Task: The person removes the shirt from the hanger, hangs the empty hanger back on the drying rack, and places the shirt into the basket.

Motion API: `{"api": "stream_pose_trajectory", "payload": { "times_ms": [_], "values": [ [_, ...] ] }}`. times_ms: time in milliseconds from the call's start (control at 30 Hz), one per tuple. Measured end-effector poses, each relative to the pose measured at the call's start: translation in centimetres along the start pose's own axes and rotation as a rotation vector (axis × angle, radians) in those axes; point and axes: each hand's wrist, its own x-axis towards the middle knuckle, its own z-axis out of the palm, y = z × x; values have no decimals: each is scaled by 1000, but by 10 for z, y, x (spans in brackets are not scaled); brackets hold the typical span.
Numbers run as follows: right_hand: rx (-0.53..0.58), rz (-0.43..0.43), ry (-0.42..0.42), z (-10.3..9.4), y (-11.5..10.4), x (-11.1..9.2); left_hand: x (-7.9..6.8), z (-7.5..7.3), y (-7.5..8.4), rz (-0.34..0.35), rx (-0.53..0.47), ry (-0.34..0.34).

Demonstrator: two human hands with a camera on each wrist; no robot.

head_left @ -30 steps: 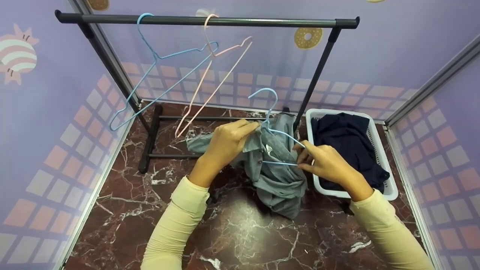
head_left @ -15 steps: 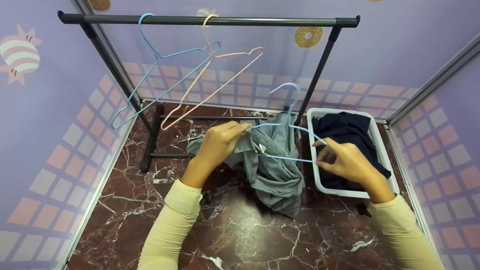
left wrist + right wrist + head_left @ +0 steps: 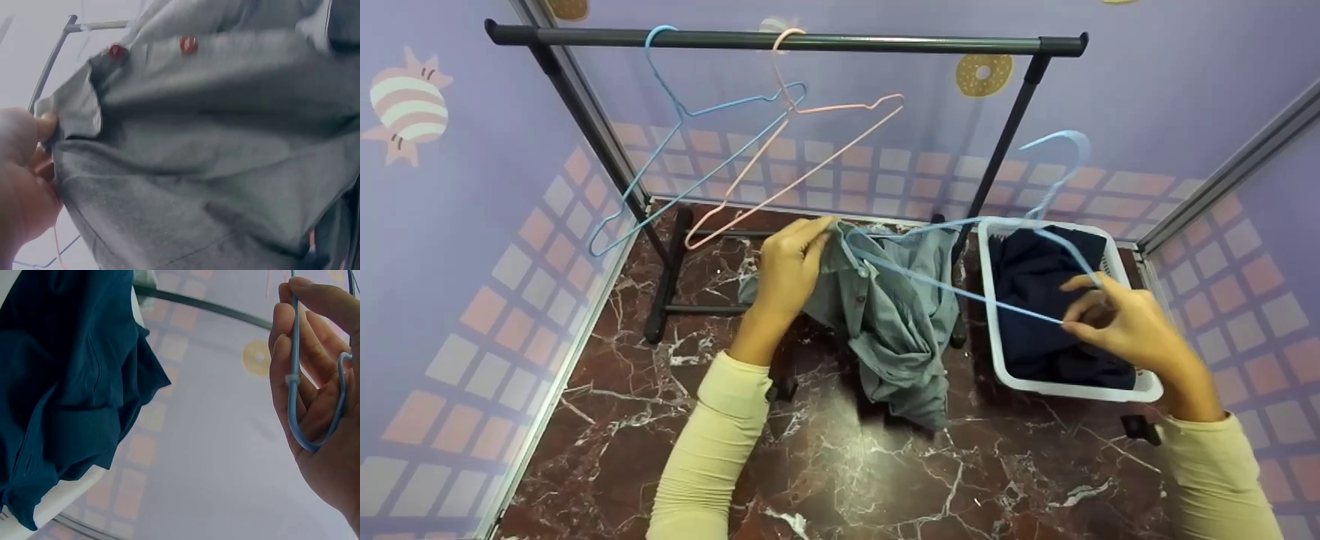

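A grey-green button shirt (image 3: 892,315) hangs in folds from my left hand (image 3: 789,266), which pinches it at the collar. Red buttons (image 3: 188,45) show along its front edge in the left wrist view. My right hand (image 3: 1132,322) holds a light blue clothes hanger (image 3: 960,289) by one end, with thumb and fingers on its bottom bar. The hanger's other end lies at the shirt's neck opening, and its hook points up over the basket. In the right wrist view, the hanger's bent end (image 3: 306,444) rests across my palm.
A black clothes rack (image 3: 840,41) stands behind, bearing a blue hanger (image 3: 675,112) and a pink hanger (image 3: 810,109) at its left. On the right, a white basket (image 3: 997,352) holds dark navy clothing (image 3: 1035,300). The floor (image 3: 840,480) is dark red marble; patterned walls enclose the space.
My right hand has moved right with the hanger, drawing most of it out of the shirt's neck. My left hand keeps its pinch on the collar, slightly higher and further left.
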Motion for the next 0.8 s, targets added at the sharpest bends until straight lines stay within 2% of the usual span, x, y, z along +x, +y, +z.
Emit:
{"api": "stream_pose_trajectory", "payload": {
  "times_ms": [100,200,300,433,567,800],
  "values": [
    [56,-2,59,-5,6,-3,-1,12,8,-78,-56,12],
    [66,-4,110,-5,9,-3,-5,30,18,-126,-108,-15],
    [42,5,133,-2,8,0,-12,54,29,-154,-153,-77],
    [55,26,124,4,2,4,-30,86,42,-176,-162,-189],
    [36,49,106,12,2,6,-54,117,45,-162,-120,-282],
    [-16,120,76,23,1,4,-92,164,45,-80,-28,-346]
  ]
}}
